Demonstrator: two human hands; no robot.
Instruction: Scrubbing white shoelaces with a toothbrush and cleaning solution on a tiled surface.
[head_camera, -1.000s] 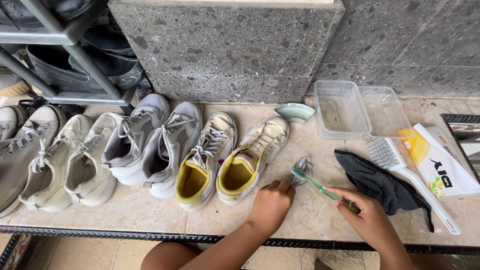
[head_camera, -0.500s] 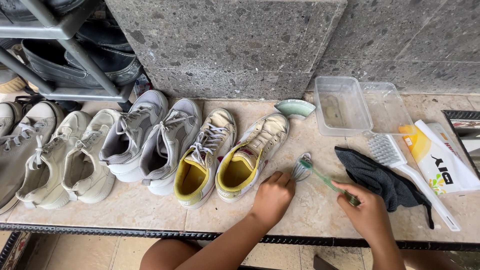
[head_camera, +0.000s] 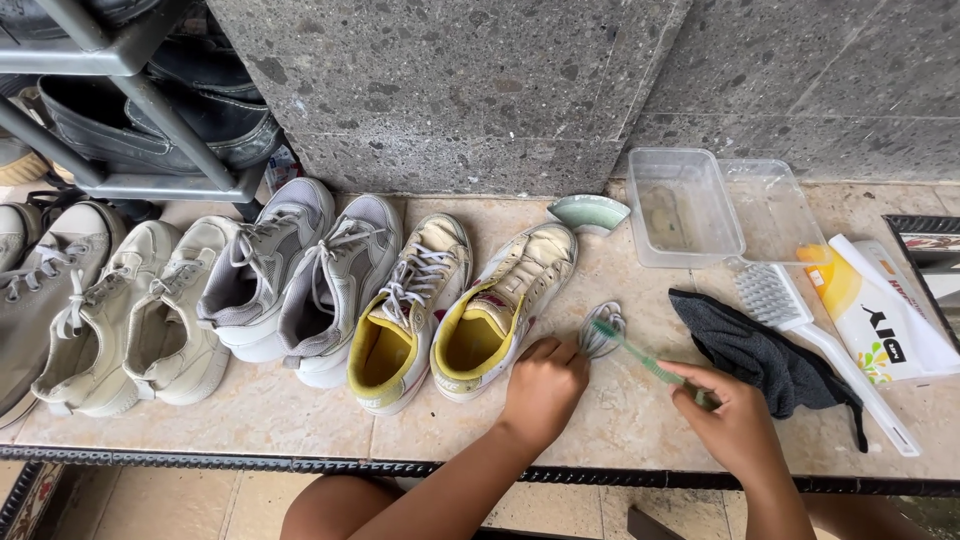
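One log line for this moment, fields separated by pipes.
left hand: pinning shoelace | right hand: holding green toothbrush, bristles on lace | yellow-lined sneakers beside

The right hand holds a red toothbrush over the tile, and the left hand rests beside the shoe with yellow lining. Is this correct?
Not quite: the toothbrush in the right hand is green, as the head view shows. The left hand does rest beside the shoe with yellow lining.
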